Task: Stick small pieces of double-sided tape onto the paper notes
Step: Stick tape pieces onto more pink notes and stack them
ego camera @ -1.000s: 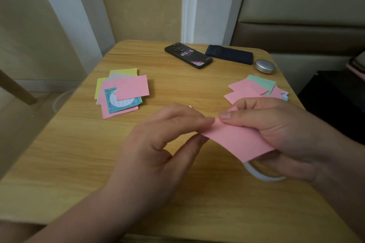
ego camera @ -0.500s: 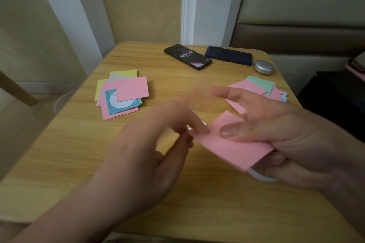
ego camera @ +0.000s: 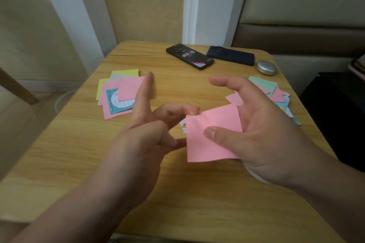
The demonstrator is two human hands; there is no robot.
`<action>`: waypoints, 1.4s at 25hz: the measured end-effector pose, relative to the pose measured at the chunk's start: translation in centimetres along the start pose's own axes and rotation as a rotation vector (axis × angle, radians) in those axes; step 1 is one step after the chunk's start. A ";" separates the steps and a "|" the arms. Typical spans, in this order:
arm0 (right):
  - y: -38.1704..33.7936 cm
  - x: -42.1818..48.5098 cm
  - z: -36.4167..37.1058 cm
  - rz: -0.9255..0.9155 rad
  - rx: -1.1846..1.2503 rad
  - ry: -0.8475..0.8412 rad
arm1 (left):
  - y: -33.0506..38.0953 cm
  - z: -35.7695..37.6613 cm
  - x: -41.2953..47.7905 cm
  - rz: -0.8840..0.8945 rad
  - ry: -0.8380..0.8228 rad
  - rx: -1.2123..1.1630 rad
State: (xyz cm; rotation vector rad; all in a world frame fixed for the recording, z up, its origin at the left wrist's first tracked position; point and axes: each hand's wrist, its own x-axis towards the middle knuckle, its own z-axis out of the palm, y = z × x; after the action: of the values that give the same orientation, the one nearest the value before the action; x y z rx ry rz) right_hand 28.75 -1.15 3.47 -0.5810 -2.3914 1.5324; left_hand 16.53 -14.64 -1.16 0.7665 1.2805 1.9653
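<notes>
notes sit in a stack (ego camera: 120, 94) at ten o'clock. left hand (ego camera: 146, 140), loosely open, presses one fingertip on a corner of the pink note (ego camera: 213, 140), likely seating tape. right hand (ego camera: 262, 134) pinches that note at centre. second pile (ego camera: 270, 89) lies at two o'clock; which pile is finished, unclear.

Head view, forward-down, close over table (ego camera: 79, 144)
</notes>
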 end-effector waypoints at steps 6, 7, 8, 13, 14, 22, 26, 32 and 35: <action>0.2 -1.6 2.1 0.040 -0.211 -0.102 | 2.6 -2.6 1.7 0.013 0.169 0.198; 0.7 -1.4 2.4 0.028 -0.346 -0.123 | 2.7 -2.8 1.6 0.033 0.170 0.352; 1.3 -0.9 3.0 -0.013 -0.500 -0.137 | 2.6 -2.8 1.4 0.055 0.196 0.520; 2.8 1.0 2.2 -0.197 -0.957 0.130 | 2.1 -1.6 0.8 0.020 0.305 0.706; 2.3 1.2 0.7 -0.137 -0.913 0.164 | 2.1 -1.4 0.8 0.014 0.308 0.707; 2.0 -0.1 -3.5 0.380 -0.915 -0.318 | 0.9 -0.4 0.1 0.065 0.185 0.698; 4.0 -0.4 -3.1 0.261 -0.876 -0.244 | 0.4 0.5 0.1 -0.007 0.057 0.562; 3.2 -1.1 -4.6 0.193 -0.600 -0.102 | 1.0 1.8 -0.4 -0.084 0.058 0.468; 1.5 -1.5 -4.8 0.161 -0.129 -0.066 | 1.1 2.3 -0.8 -0.123 0.046 0.359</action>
State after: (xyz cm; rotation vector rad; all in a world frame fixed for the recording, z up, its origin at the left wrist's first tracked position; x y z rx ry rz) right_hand 32.32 2.62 4.18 -0.7790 -2.5635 1.4874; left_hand 18.56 -14.33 0.56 0.7922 1.6947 1.6848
